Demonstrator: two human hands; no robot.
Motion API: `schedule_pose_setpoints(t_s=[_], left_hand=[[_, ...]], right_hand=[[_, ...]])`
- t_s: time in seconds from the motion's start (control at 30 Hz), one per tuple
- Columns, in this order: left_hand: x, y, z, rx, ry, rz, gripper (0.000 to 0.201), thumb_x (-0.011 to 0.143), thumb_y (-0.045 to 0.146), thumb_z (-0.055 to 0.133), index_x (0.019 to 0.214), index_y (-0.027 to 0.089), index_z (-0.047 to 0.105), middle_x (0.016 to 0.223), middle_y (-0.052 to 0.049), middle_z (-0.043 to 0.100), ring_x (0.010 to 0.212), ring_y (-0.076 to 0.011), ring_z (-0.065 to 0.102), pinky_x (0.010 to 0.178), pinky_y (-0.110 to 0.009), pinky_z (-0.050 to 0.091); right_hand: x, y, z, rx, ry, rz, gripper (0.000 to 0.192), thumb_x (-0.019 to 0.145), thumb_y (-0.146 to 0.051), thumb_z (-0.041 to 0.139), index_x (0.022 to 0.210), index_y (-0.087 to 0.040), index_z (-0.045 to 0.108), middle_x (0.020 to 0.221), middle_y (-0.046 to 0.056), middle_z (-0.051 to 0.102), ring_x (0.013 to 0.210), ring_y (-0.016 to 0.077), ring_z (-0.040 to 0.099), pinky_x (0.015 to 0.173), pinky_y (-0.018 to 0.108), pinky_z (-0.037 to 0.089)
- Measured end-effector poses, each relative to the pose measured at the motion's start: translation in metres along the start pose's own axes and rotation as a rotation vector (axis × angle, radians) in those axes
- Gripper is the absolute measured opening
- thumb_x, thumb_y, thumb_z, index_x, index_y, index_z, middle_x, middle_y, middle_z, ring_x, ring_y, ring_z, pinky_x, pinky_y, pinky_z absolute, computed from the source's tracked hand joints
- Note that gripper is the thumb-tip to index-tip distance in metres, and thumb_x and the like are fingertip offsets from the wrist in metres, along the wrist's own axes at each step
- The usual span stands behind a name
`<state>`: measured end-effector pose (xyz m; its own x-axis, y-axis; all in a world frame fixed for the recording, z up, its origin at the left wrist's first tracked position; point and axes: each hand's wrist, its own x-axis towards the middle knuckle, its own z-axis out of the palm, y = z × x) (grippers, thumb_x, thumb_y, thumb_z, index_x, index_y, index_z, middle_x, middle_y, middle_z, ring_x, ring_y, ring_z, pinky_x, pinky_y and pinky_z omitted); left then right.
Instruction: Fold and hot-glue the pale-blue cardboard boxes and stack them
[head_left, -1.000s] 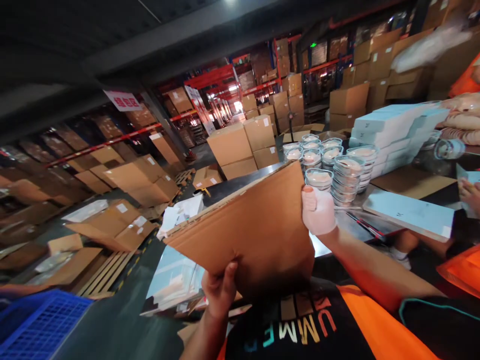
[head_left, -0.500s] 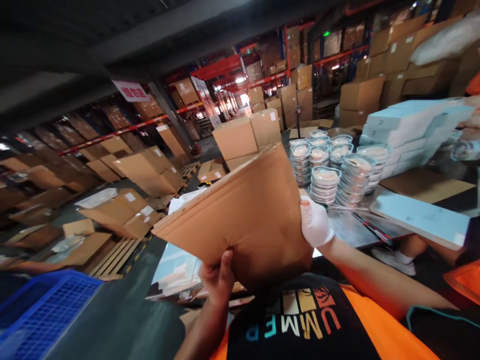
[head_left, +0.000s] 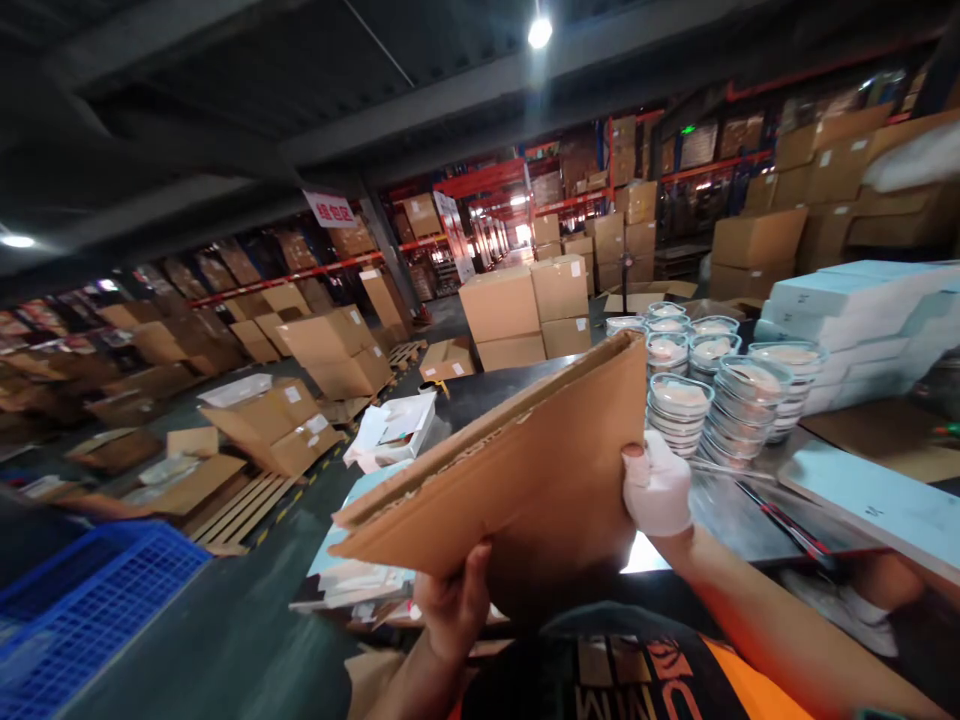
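Note:
A folded cardboard box [head_left: 525, 480] is held tilted in front of my chest, its upper edge showing a narrow gap between layers. My left hand [head_left: 456, 598], bare, grips its lower left edge with the thumb on the near face; the other fingers are partly hidden beneath. My right hand [head_left: 657, 484], in a white glove, is closed on the right edge. Just beyond that hand, stacks of clear round containers [head_left: 679, 410] stand on the metal table [head_left: 720, 515].
Pale blue boxes [head_left: 832, 310] are piled at right, with another pale blue box [head_left: 877, 505] nearer. A red-and-black long tool [head_left: 787, 522] lies on the table. A white open box [head_left: 394, 430] sits behind the cardboard. At lower left stands a blue crate [head_left: 105, 610]; a wooden pallet [head_left: 244, 512] lies beyond.
The cardboard sits lower in view and is turned so its top edge shows more of the gap between layers. Both hands keep their hold. The camera view has tilted up.

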<state>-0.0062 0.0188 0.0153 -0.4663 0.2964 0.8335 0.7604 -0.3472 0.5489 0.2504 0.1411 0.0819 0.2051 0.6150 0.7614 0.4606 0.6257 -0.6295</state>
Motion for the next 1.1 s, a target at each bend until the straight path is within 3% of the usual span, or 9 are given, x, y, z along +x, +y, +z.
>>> schedule_pose_setpoints(t_s=[0.17,0.27,0.4,0.47,0.63,0.77,0.83,1.0,1.1], left_hand=[[0.007,-0.008,-0.002,-0.065,0.015,-0.172,0.052,0.081,0.068,0.084,0.072,0.017,0.080,0.069,-0.011,0.080,0.062,-0.0278,0.078,0.058,-0.034,0.063],[0.012,-0.010,-0.001,-0.155,0.063,-0.294,0.051,0.076,0.065,0.088,0.075,0.015,0.079,0.071,-0.011,0.080,0.066,-0.0270,0.077,0.060,-0.034,0.061],[0.018,-0.006,0.000,-0.270,0.089,-0.402,0.049,0.074,0.060,0.092,0.086,0.015,0.079,0.083,-0.010,0.082,0.076,-0.0257,0.077,0.071,-0.035,0.062],[0.021,-0.001,0.001,-0.298,0.103,-0.420,0.049,0.074,0.061,0.091,0.087,0.015,0.078,0.084,-0.009,0.081,0.079,-0.0254,0.076,0.075,-0.036,0.063],[0.027,0.006,0.004,-0.324,0.134,-0.418,0.050,0.074,0.062,0.090,0.089,0.017,0.075,0.085,-0.007,0.080,0.083,-0.0247,0.075,0.083,-0.039,0.063],[0.021,0.001,0.004,-0.253,0.148,-0.338,0.047,0.074,0.059,0.092,0.084,0.017,0.073,0.077,-0.005,0.076,0.076,-0.0238,0.072,0.079,-0.039,0.061],[0.015,-0.002,0.001,-0.142,0.178,-0.262,0.044,0.075,0.056,0.093,0.081,0.017,0.072,0.073,-0.004,0.074,0.071,-0.0237,0.070,0.076,-0.038,0.059],[0.008,-0.007,0.000,-0.013,0.293,-0.074,0.038,0.079,0.051,0.091,0.084,0.019,0.071,0.079,-0.007,0.074,0.082,-0.0281,0.072,0.084,-0.042,0.061],[0.018,-0.005,0.003,-0.078,0.327,-0.148,0.044,0.074,0.055,0.094,0.086,0.019,0.070,0.078,-0.005,0.072,0.083,-0.0277,0.073,0.087,-0.044,0.062]], right_hand=[[0.005,0.001,-0.007,0.136,-0.164,0.005,0.048,0.103,-0.064,0.050,0.078,-0.025,0.063,0.065,0.002,0.062,0.063,0.0200,0.055,0.061,0.033,0.046],[-0.001,0.006,-0.006,0.130,-0.252,-0.029,0.058,0.106,-0.071,0.039,0.075,-0.025,0.057,0.068,0.003,0.063,0.064,0.0199,0.057,0.062,0.033,0.046],[-0.009,0.012,-0.003,0.038,-0.187,-0.020,0.061,0.106,-0.071,0.034,0.063,-0.029,0.038,0.055,0.000,0.045,0.054,0.0182,0.043,0.057,0.035,0.036],[-0.007,0.013,-0.002,0.026,-0.167,-0.005,0.060,0.107,-0.068,0.036,0.060,-0.030,0.036,0.053,0.000,0.042,0.053,0.0185,0.041,0.057,0.036,0.036],[0.010,0.010,-0.003,0.074,-0.197,0.024,0.063,0.105,-0.073,0.038,0.063,-0.028,0.052,0.058,0.004,0.057,0.060,0.0225,0.056,0.062,0.037,0.047],[0.013,-0.004,-0.006,0.116,-0.254,-0.014,0.060,0.101,-0.076,0.042,0.086,-0.024,0.067,0.081,0.008,0.073,0.079,0.0255,0.068,0.073,0.037,0.052],[0.011,-0.014,-0.006,0.095,-0.234,0.016,0.058,0.097,-0.078,0.049,0.087,-0.024,0.066,0.077,0.005,0.070,0.074,0.0232,0.064,0.069,0.034,0.048],[0.008,-0.029,-0.005,0.141,-0.199,0.111,0.053,0.094,-0.070,0.056,0.067,-0.025,0.049,0.057,-0.003,0.045,0.060,0.0147,0.039,0.058,0.030,0.034],[0.011,-0.033,-0.009,0.207,-0.239,0.126,0.050,0.095,-0.065,0.057,0.067,-0.025,0.049,0.060,-0.003,0.043,0.062,0.0141,0.038,0.059,0.030,0.034]])
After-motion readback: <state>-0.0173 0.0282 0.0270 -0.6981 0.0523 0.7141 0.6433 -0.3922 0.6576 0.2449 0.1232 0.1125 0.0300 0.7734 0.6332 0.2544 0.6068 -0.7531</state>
